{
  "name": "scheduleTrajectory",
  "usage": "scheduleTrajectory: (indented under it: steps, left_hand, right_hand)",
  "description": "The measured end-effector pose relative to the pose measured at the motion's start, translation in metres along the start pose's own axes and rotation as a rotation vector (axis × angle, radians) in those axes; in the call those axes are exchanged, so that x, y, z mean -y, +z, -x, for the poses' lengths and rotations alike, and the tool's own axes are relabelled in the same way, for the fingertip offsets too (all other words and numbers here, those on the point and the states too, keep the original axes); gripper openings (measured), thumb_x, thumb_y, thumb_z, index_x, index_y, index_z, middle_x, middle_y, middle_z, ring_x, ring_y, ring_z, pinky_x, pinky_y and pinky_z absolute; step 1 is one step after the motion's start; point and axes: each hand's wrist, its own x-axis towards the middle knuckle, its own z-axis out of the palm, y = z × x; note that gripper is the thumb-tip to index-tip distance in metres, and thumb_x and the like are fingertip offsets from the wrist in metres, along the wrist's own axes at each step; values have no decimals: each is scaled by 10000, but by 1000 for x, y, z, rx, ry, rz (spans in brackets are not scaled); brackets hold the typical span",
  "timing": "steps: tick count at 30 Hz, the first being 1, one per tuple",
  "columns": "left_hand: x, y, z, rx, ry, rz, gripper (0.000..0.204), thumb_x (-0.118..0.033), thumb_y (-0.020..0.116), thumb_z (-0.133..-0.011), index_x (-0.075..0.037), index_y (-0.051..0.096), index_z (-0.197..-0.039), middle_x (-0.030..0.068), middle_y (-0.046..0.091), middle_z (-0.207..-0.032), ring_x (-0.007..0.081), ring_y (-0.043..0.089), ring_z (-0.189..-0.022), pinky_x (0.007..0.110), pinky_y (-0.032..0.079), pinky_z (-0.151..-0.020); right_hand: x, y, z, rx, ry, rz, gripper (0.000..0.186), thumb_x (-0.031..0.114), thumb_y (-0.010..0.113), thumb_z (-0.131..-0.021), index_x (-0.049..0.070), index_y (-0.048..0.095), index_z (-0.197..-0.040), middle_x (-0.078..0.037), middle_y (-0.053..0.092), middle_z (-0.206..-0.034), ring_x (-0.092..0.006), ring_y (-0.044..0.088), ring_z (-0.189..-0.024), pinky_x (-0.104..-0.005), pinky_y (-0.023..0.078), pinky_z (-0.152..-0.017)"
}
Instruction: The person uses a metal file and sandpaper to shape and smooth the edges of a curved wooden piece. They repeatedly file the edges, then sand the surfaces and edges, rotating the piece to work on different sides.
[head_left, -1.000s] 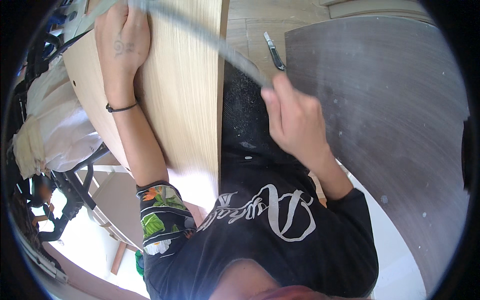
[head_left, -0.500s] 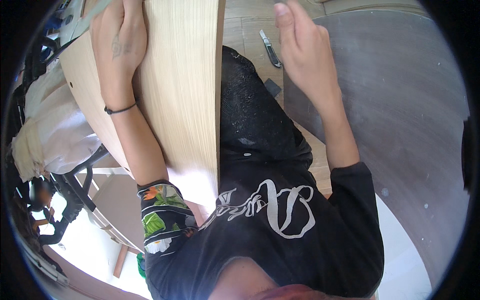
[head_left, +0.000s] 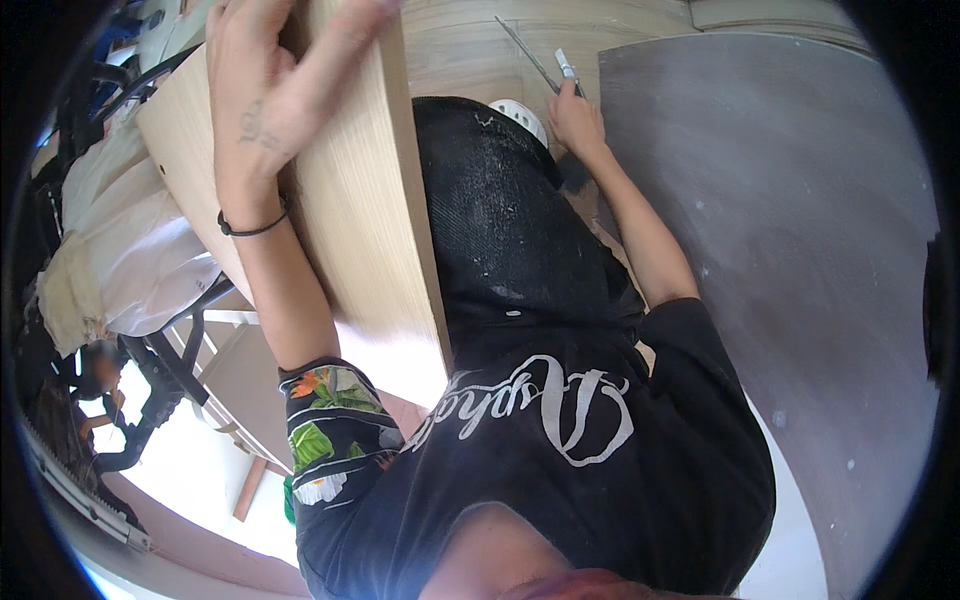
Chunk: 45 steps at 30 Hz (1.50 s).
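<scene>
A pale wood-grain panel (head_left: 345, 190), thick-edged, stands on its side along my left leg. My left hand (head_left: 265, 100) lies against its face, thumb stretched toward the edge and blurred; the fingers are partly cut off at the top. My right hand (head_left: 577, 122) is down at the floor with its fingers closed. Beside and under its fingertips are a utility knife (head_left: 564, 64) with a pale blade end and a long thin metal rod or strip (head_left: 525, 52). Which of the two it grips, I cannot tell, since the fingers cover their near ends.
A large dark grey-brown curved board (head_left: 770, 200) fills the right side. Wooden flooring (head_left: 450, 50) shows at the top. Plastic-wrapped material (head_left: 130, 240) and black metal framing (head_left: 185, 350) are at the left. A white perforated shoe (head_left: 520, 118) shows beyond my knee.
My right hand has come down from above the floor to beside the knife, and the thin metal piece shows there now. My left thumb has swung out toward the panel's edge.
</scene>
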Motion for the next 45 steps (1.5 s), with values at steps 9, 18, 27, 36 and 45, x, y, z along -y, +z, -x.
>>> scheduleTrajectory:
  steps: [9,18,27,36,45]
  left_hand:
    - [34,-27,-4,-54,248,-319,311,-276,656,-858,29,611,-903,80,558,-831,172,528,-838,283,391,-765]
    - [20,-34,-4,39,-105,-156,297,-280,635,-858,16,626,-860,19,533,-746,98,479,-676,258,345,-610]
    - [27,-20,3,-85,214,-334,319,-292,619,-928,26,638,-923,54,585,-797,170,541,-744,290,410,-716]
    - [83,-73,8,-24,13,-277,356,-197,610,-1003,56,651,-1250,63,688,-1102,127,610,-1030,259,451,-948]
    - [83,-65,9,-100,9,-347,415,-262,416,-1096,54,675,-1169,105,698,-1065,150,603,-973,279,453,-922]
  right_hand:
    - [-33,63,-41,-195,-174,96,268,199,537,-956,10,530,-1145,-236,535,-1185,-426,592,-1096,-549,547,-842]
    - [-60,82,-61,-244,-201,331,208,153,522,-973,42,576,-1141,-169,582,-1156,-356,604,-1094,-470,543,-846]
    - [-76,90,-53,-146,-160,285,278,219,629,-951,36,573,-1153,-187,573,-1154,-382,579,-1100,-503,528,-883]
    - [-70,87,20,-167,-284,184,389,123,621,-821,5,547,-1184,-188,538,-1119,-377,563,-1068,-475,500,-885]
    - [-117,103,54,-32,-502,691,553,150,602,-897,112,475,-1434,-166,469,-1465,-279,508,-1236,-434,463,-947]
